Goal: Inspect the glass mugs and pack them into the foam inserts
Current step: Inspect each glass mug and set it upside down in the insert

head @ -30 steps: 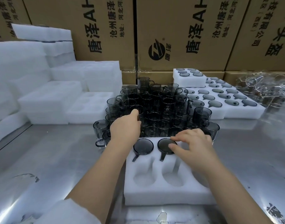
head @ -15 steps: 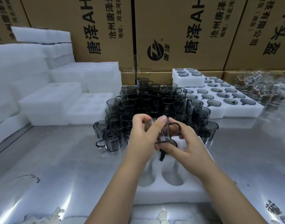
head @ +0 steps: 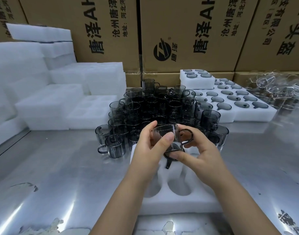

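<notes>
**Smoked mug held over foam**

Left hand (head: 145, 150) and right hand (head: 201, 155) pinch one tilted smoked-glass mug (head: 167, 138) above the pocketed white foam insert (head: 179, 204). Cylindrical grey mugs (head: 153, 106) crowd 12 o'clock on the glossy steel table (head: 60, 167). Filled foam trays (head: 230, 114) lie at 2 o'clock.

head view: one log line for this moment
phase: inspect | left hand, right hand: hold mug | mug: over foam insert

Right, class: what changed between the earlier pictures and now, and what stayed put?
The left hand drew a grey glass mug out of the mug pile and lifted it over the foam insert. The right hand left the packed mugs and took hold of it too; both now hold it. Pile and insert stayed put.
</notes>
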